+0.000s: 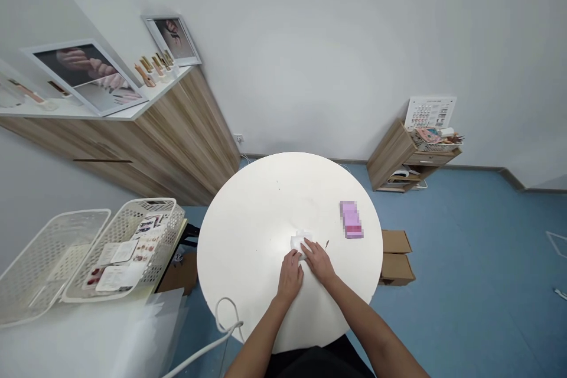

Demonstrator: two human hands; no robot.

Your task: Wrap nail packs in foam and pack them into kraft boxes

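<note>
Both my hands rest close together on a round white table (257,212). My left hand (290,276) and my right hand (318,260) have their fingers curled down onto a small white packet or tissue (299,241) that lies on the tabletop. A tiny dark speck (326,243) sits just right of my right hand. A pink, blurred-out rectangular thing (351,220) lies on the table to the right, beyond my hands.
Two white mesh baskets (53,260) with cards stand at the left. A white cable (225,313) loops by the table's near edge. Cardboard boxes (396,255) sit on the blue floor at right. A wooden cabinet (177,130) and a small shelf unit (403,159) line the wall.
</note>
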